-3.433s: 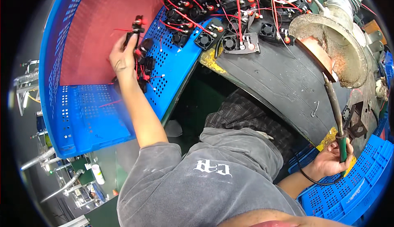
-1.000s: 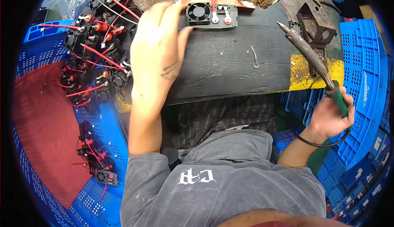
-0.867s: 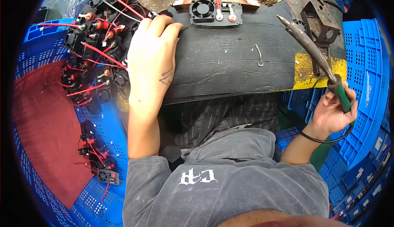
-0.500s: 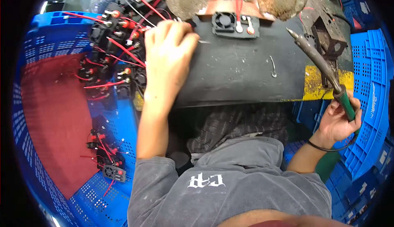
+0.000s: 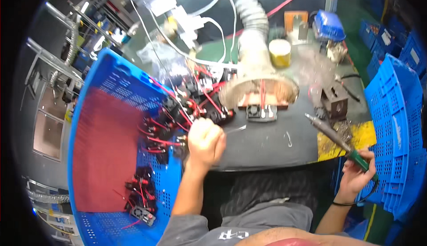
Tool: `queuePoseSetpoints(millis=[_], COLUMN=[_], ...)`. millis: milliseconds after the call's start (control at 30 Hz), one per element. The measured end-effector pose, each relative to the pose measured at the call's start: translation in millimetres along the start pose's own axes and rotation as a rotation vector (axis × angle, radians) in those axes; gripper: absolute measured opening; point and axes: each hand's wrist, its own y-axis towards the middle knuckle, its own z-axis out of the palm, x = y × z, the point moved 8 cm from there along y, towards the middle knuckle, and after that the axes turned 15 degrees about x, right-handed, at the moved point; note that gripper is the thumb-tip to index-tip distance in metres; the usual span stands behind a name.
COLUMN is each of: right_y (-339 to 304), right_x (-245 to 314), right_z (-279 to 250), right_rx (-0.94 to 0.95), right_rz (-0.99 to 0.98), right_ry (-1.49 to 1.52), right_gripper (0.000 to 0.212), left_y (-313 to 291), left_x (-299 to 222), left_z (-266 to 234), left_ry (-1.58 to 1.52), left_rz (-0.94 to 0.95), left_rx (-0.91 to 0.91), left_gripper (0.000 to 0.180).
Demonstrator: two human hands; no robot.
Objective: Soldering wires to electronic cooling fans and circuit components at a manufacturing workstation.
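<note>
My right hand [image 5: 354,179] is wrapped round the green handle of a soldering iron [image 5: 333,135], its tip pointing up and to the left above the bench. My left hand [image 5: 205,143] is closed in a fist at the left side of the black mat [image 5: 262,146], beside a pile of black fan modules with red wires [image 5: 171,123]. What its fingers hold, if anything, is hidden. A single black fan module [image 5: 261,113] sits at a copper-coloured plate [image 5: 246,100] below the duct mouth, red wires rising from it. Right of it lies a small bent wire [image 5: 289,139].
A blue crate [image 5: 104,74] with a red sheet and more modules stands at my left. Blue crates [image 5: 396,157] stand at the right. A flexible duct [image 5: 252,17] ends in a wide hood [image 5: 229,90]. A rusty metal bracket [image 5: 334,102] and a yellow tub [image 5: 279,54] sit on the bench.
The view has tilted up, bringing the duct, lamp and room into sight. My left hand is closed more tightly, in a fist. My right hand keeps hold of the soldering iron.
</note>
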Motion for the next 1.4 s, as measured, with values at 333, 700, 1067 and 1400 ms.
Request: queuePoseSetpoints(millis=[333, 700, 1067, 1400], right_y=[-4, -3, 12, 35], right_x=[22, 21, -7, -39], right_z=[7, -4, 17, 52], right_rx=[0.076, 0.061, 0.251, 0.364], right_rz=[-0.084, -0.055, -0.016, 0.050], right_ry=[0.060, 0.000, 0.059, 0.014], right_gripper=[0.033, 0.032, 0.041, 0.044], left_y=[-82, -54, 58, 60], left_x=[-35, -90, -12, 33], left_z=[32, 34, 19, 82], left_ry=[-0.075, -0.174, 0.347, 0.141], left_rz=[-0.232, -0.037, -0.139, -0.142], left_rx=[-0.029, 0.128, 0.127, 0.168], left_gripper=[0.019, 0.015, 0.041, 0.010])
